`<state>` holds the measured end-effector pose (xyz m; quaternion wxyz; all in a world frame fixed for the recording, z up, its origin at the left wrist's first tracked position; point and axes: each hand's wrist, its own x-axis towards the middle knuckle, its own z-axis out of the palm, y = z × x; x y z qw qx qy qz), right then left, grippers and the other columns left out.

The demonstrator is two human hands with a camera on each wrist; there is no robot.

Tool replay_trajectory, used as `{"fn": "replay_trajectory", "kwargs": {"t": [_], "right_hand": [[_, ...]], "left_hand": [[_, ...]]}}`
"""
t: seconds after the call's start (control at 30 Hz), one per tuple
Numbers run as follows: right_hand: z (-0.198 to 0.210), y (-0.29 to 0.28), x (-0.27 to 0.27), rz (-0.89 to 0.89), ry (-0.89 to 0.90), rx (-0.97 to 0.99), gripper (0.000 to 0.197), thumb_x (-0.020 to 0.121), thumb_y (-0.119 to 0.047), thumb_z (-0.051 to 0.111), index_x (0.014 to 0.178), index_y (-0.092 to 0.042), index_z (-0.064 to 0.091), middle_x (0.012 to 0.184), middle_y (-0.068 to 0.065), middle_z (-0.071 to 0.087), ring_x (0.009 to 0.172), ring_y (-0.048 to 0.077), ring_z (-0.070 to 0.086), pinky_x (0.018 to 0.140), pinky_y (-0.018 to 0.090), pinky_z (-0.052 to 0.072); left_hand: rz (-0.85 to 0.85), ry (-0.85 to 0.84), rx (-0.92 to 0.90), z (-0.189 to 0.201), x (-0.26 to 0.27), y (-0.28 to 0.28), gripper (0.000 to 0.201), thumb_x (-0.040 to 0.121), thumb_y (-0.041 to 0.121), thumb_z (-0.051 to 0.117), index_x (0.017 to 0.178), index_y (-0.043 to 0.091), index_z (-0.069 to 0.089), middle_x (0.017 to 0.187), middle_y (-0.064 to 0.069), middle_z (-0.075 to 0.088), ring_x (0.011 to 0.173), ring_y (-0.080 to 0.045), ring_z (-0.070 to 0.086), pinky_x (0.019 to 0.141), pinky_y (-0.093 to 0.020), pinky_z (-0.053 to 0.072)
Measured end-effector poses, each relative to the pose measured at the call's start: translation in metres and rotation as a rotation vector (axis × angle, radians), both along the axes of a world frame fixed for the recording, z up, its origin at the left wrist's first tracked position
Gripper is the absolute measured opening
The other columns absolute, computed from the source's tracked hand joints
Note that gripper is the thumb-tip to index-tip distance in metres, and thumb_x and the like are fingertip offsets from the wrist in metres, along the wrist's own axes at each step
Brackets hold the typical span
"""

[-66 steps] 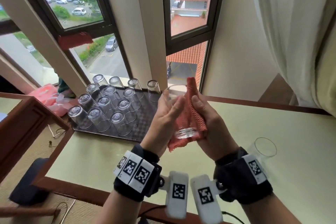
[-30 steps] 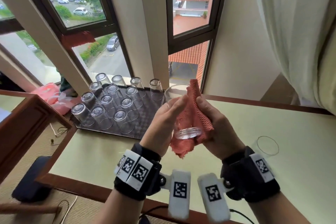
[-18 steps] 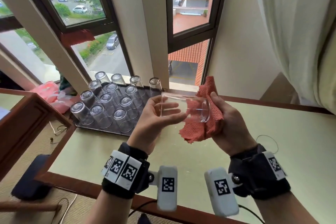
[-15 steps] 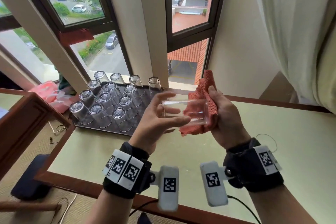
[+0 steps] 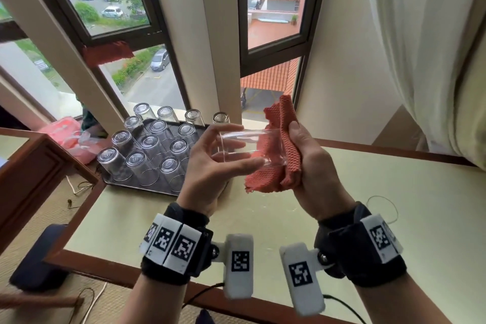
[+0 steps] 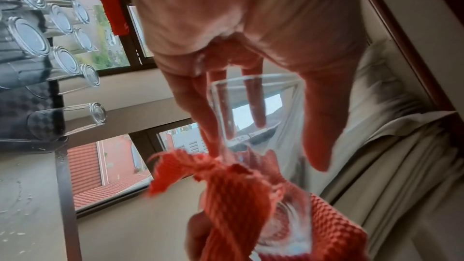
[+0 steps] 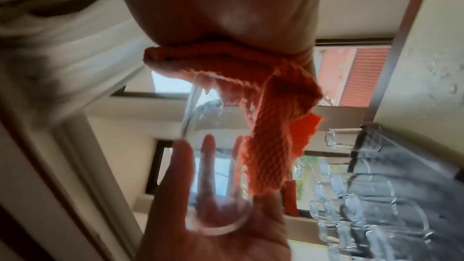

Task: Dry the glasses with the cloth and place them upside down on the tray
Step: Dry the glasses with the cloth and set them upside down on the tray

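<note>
In the head view my left hand [image 5: 236, 150] grips a clear glass [image 5: 252, 143] lying sideways above the table, mouth to the left. My right hand [image 5: 302, 163] holds a red cloth [image 5: 278, 158] wrapped round the glass's base end. The left wrist view shows my fingers [image 6: 321, 126] round the glass [image 6: 253, 118], with the cloth [image 6: 238, 195] bunched at its thick base. In the right wrist view the glass [image 7: 216, 166] and cloth [image 7: 271, 146] fill the middle. Behind my left hand a dark tray [image 5: 131, 186] carries several upside-down glasses [image 5: 147, 144].
Another clear glass [image 5: 384, 198] stands on the pale green table [image 5: 263, 218], partly hidden by my right wrist. A pink plastic bag [image 5: 65, 134] and wooden furniture [image 5: 31, 166] lie to the left. A curtain [image 5: 434, 60] hangs at the right.
The glass has turned from standing on end between my hands to lying sideways. My left hand now grips the mouth end and the cloth has moved to the base end.
</note>
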<state>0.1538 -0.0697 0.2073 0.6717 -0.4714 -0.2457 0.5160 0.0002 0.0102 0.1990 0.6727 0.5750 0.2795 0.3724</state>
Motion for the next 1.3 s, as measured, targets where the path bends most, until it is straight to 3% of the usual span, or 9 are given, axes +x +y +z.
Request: {"fn": "replay_trajectory", "kwargs": {"t": [0.1, 0.23, 0.37, 0.47, 0.57, 0.77, 0.93, 1.07, 1.3], "right_hand": [[0.006, -0.001, 0.003, -0.01, 0.037, -0.008, 0.042, 0.105, -0.039, 0.034, 0.13, -0.014, 0.058, 0.117, 0.022, 0.058, 0.105, 0.039, 0.059, 0.1, 0.066, 0.046], [0.019, -0.003, 0.005, -0.021, 0.039, 0.057, 0.042, 0.105, -0.036, 0.034, 0.128, -0.012, 0.059, 0.115, 0.023, 0.063, 0.103, 0.035, 0.065, 0.092, 0.055, 0.055], [0.015, -0.004, 0.0, -0.004, -0.005, 0.079, 0.044, 0.102, -0.037, 0.038, 0.133, -0.012, 0.056, 0.119, 0.027, 0.058, 0.104, 0.036, 0.063, 0.094, 0.058, 0.052], [0.027, -0.004, 0.009, -0.035, 0.021, 0.077, 0.042, 0.104, -0.033, 0.034, 0.128, -0.01, 0.059, 0.117, 0.021, 0.061, 0.104, 0.036, 0.062, 0.094, 0.054, 0.053], [0.027, -0.004, 0.002, -0.039, -0.088, 0.11, 0.038, 0.104, -0.033, 0.036, 0.129, -0.013, 0.057, 0.11, 0.016, 0.062, 0.097, 0.028, 0.064, 0.09, 0.046, 0.056], [0.033, 0.0, 0.005, -0.062, -0.016, 0.092, 0.039, 0.107, -0.031, 0.031, 0.126, -0.013, 0.059, 0.113, 0.017, 0.059, 0.101, 0.034, 0.059, 0.093, 0.054, 0.052], [0.016, 0.0, -0.006, -0.031, -0.098, 0.095, 0.046, 0.096, -0.038, 0.04, 0.132, -0.014, 0.054, 0.122, 0.03, 0.057, 0.106, 0.039, 0.062, 0.098, 0.058, 0.051], [0.017, -0.001, 0.003, -0.042, 0.109, 0.077, 0.041, 0.108, -0.031, 0.031, 0.13, -0.008, 0.057, 0.114, 0.019, 0.062, 0.101, 0.03, 0.065, 0.093, 0.051, 0.056], [0.002, -0.002, -0.005, -0.069, 0.09, 0.07, 0.04, 0.106, -0.031, 0.033, 0.132, -0.01, 0.056, 0.122, 0.021, 0.061, 0.106, 0.031, 0.064, 0.098, 0.057, 0.051]], "left_hand": [[-0.071, 0.045, 0.059, 0.007, -0.004, 0.001, 0.071, 0.039, 0.024, 0.095, 0.105, 0.026, 0.069, 0.103, -0.013, 0.07, 0.087, -0.029, 0.074, 0.07, -0.035, 0.06], [-0.073, 0.022, 0.132, 0.016, -0.004, -0.002, 0.067, 0.043, 0.025, 0.094, 0.105, 0.03, 0.069, 0.104, -0.01, 0.071, 0.089, -0.027, 0.073, 0.072, -0.04, 0.061], [-0.056, 0.032, 0.169, 0.022, -0.007, -0.001, 0.064, 0.049, 0.023, 0.09, 0.109, 0.026, 0.066, 0.106, -0.015, 0.069, 0.087, -0.029, 0.074, 0.073, -0.043, 0.062], [-0.153, 0.004, 0.184, 0.023, -0.005, -0.008, 0.063, 0.05, 0.016, 0.089, 0.109, 0.025, 0.067, 0.104, -0.014, 0.071, 0.083, -0.028, 0.074, 0.069, -0.037, 0.061], [-0.026, -0.04, 0.169, 0.021, -0.001, -0.008, 0.065, 0.051, 0.021, 0.087, 0.112, 0.022, 0.063, 0.101, -0.009, 0.072, 0.084, -0.028, 0.074, 0.069, -0.033, 0.06], [-0.136, 0.041, 0.211, 0.029, -0.005, -0.005, 0.066, 0.049, 0.019, 0.088, 0.11, 0.017, 0.063, 0.099, -0.012, 0.072, 0.08, -0.025, 0.074, 0.067, -0.035, 0.061], [-0.002, 0.033, 0.182, 0.023, -0.006, -0.001, 0.067, 0.049, 0.028, 0.087, 0.111, 0.024, 0.062, 0.108, -0.018, 0.067, 0.088, -0.032, 0.074, 0.07, -0.043, 0.062], [-0.198, 0.103, 0.242, 0.025, -0.011, 0.001, 0.068, 0.05, 0.02, 0.09, 0.113, 0.02, 0.064, 0.106, -0.017, 0.069, 0.089, -0.034, 0.073, 0.074, -0.043, 0.062], [-0.097, 0.101, 0.167, 0.013, -0.012, 0.0, 0.067, 0.048, 0.025, 0.089, 0.11, 0.025, 0.066, 0.107, -0.015, 0.069, 0.089, -0.031, 0.074, 0.073, -0.041, 0.062]]}}
